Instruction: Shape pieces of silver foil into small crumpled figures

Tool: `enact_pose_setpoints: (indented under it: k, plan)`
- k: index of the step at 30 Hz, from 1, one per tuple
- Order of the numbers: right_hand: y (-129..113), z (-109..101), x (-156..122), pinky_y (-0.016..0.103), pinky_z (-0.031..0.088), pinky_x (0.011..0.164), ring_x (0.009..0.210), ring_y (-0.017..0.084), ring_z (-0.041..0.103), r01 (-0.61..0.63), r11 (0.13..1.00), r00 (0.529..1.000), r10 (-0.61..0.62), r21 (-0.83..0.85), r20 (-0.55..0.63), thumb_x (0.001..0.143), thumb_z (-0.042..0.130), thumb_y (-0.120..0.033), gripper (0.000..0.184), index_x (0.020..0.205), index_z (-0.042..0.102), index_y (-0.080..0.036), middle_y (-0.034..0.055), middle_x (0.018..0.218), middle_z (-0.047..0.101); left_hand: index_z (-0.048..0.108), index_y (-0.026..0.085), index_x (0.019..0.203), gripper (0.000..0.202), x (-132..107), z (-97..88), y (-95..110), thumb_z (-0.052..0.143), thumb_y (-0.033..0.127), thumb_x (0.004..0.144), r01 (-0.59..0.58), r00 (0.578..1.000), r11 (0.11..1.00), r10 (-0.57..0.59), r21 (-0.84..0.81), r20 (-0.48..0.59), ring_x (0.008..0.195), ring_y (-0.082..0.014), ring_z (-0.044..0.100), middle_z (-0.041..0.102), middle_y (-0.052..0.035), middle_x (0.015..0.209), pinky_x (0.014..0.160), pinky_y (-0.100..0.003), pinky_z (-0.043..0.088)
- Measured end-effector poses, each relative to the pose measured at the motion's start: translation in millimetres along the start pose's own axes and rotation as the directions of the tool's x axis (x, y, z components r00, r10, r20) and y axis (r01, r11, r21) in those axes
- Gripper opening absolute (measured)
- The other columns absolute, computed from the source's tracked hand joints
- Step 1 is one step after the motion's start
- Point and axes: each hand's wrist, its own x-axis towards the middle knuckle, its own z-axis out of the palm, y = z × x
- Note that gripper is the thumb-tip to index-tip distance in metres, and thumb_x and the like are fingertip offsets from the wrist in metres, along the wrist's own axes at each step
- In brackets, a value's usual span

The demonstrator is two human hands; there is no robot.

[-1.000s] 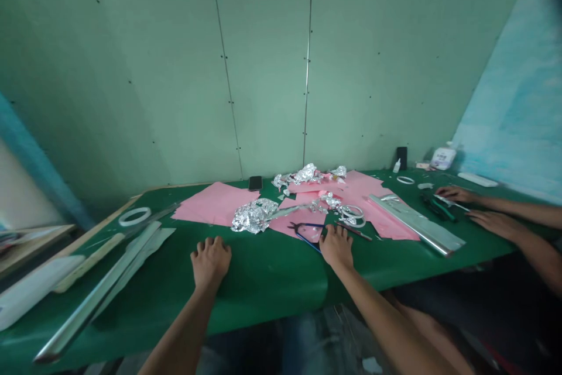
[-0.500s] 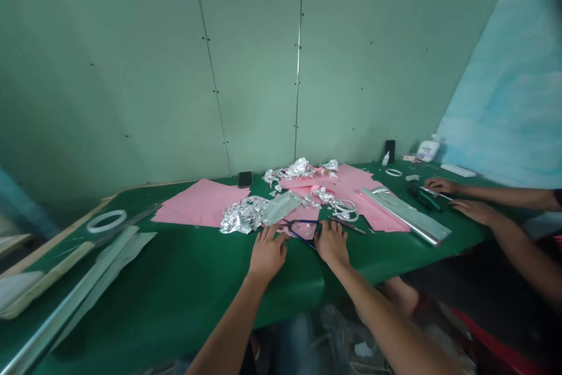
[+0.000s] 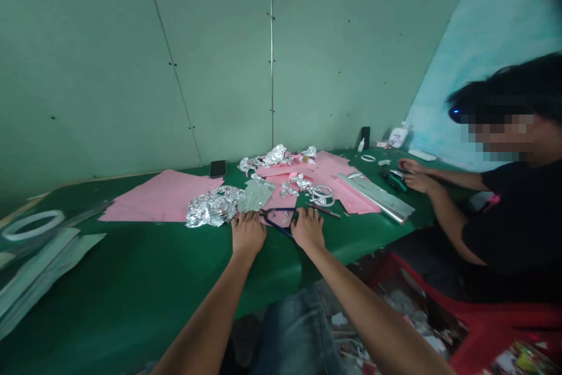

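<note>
Blue-handled pliers (image 3: 280, 227) lie spread on the table at the front edge of the pink paper, jaws to the left and handles to the right. My left hand (image 3: 249, 233) rests palm down beside the jaws, its fingers stretched forward near crumpled foil (image 3: 213, 206). At the handle ends is my right hand (image 3: 308, 229), also palm down with fingers apart; whether it touches the handles is hard to see. Neither hand grips anything. A dark, thin pen-like tool (image 3: 325, 211) lies just beyond my right hand.
Pink sheets (image 3: 158, 196), foil scraps (image 3: 276, 155) and a foil roll (image 3: 373, 198) cover parts of the green table (image 3: 175, 269). A phone (image 3: 218, 168) lies near the wall. At left is a white tape ring (image 3: 33, 226). A co-worker (image 3: 513, 205) sits at right, handling green-handled pliers (image 3: 395, 181).
The view has turned right, so the table's contents sit further left and the co-worker's head and body now show. My hands stay on the table by the pliers.
</note>
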Motion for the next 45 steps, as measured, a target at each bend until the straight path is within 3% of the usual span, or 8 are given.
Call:
enact_pose_setpoints:
  k: [4,12,20,24,28,35,39,45]
  plan:
    - [-1.1,-0.9,0.9,0.043,0.036,0.086,0.106,0.032,0.051,-0.006,1.0,1.0,0.007,0.009,-0.007,0.084,0.051,-0.025,0.031,0.113,0.057,-0.018,0.0146,0.11,0.059,0.063,0.017,0.118,0.039,1.3,-5.2,0.0,0.042,0.016,0.085,-0.062,0.998,0.998,0.062,-0.005,-0.025,0.108,-0.0294,0.053,0.065,-0.0104,0.116,0.096,-0.046,0.033]
    - [-2.5,-1.5,-4.5,0.043,0.035,0.087,0.109,0.032,0.049,-0.002,1.0,1.0,0.002,-0.002,0.031,0.085,0.051,-0.024,0.028,0.111,0.058,-0.017,0.0155,0.111,0.058,0.066,0.011,0.107,0.032,-5.0,1.6,-1.6,0.046,0.017,0.083,0.103,0.994,0.994,-0.104,-0.037,-0.027,0.113,-0.0345,0.052,0.065,-0.0153,0.113,0.093,-0.047,0.037]
    - [0.0,1.1,-4.7,0.043,0.038,0.084,0.105,0.032,0.052,0.003,1.0,1.0,-0.003,0.009,-0.009,0.092,0.045,-0.034,0.029,0.111,0.058,-0.016,0.0154,0.108,0.059,0.062,0.02,0.108,0.028,-7.1,-9.1,-1.9,0.043,0.013,0.089,-0.063,0.997,0.985,0.054,-0.159,-0.063,0.103,-0.0253,0.057,0.068,-0.0071,0.106,0.093,-0.04,0.038]
    - [1.8,-3.2,-10.7,0.04,0.04,0.087,0.105,0.028,0.053,0.241,0.961,0.965,-0.222,0.133,-0.142,0.091,0.047,-0.027,0.033,0.122,0.052,-0.016,0.0136,0.11,0.061,0.056,0.021,0.117,0.032,-10.2,-9.2,-1.0,0.048,0.013,0.088,-0.164,0.986,0.963,0.152,-0.213,-0.069,0.1,-0.0244,0.059,0.069,-0.0067,0.104,0.09,-0.038,0.041]
    - [2.3,-4.1,-16.4,0.037,0.042,0.089,0.101,0.025,0.056,0.54,0.815,0.842,-0.523,0.21,-0.135,0.089,0.05,-0.017,0.036,0.125,0.051,-0.017,0.0097,0.106,0.065,0.049,0.021,0.126,0.042,-16.1,-6.5,0.3,0.051,0.011,0.086,-0.301,0.953,0.898,0.292,-0.322,-0.077,0.104,-0.0234,0.059,0.069,-0.0056,0.104,0.091,-0.037,0.041]
    - [3.8,-3.4,-17.8,0.032,0.044,0.08,0.086,0.021,0.056,0.546,0.779,0.837,-0.525,0.309,-0.158,0.09,0.052,-0.017,0.01,0.088,0.061,-0.021,0.0034,0.083,0.065,0.059,0.023,0.11,0.031,-22.3,-8.7,-3.5,0.06,0.014,0.081,-0.267,0.964,0.892,0.244,-0.365,-0.108,0.103,-0.0237,0.057,0.068,-0.0036,0.103,0.087,-0.038,0.041]
    - [3.2,-7.7,-18.8,0.032,0.043,0.08,0.086,0.021,0.053,0.559,0.779,0.829,-0.537,0.286,-0.156,0.086,0.056,-0.014,0.008,0.088,0.062,-0.02,0.0034,0.082,0.061,0.066,0.025,0.093,0.016,-21.7,-10.9,-5.3,0.06,0.014,0.082,-0.205,0.978,0.928,0.188,-0.311,-0.086,0.104,-0.025,0.055,0.066,-0.0035,0.108,0.082,-0.04,0.04]
    - [1.8,-14.7,-20.4,0.035,0.043,0.086,0.096,0.022,0.051,0.597,0.771,0.802,-0.567,0.223,-0.19,0.083,0.059,-0.016,0.01,0.088,0.066,-0.021,0.0066,0.099,0.059,0.063,0.023,0.092,0.023,-20.9,-15.7,-3.1,0.053,0.006,0.08,-0.278,0.96,0.887,0.273,-0.368,-0.067,0.106,-0.0225,0.056,0.067,-0.004,0.104,0.091,-0.038,0.039]
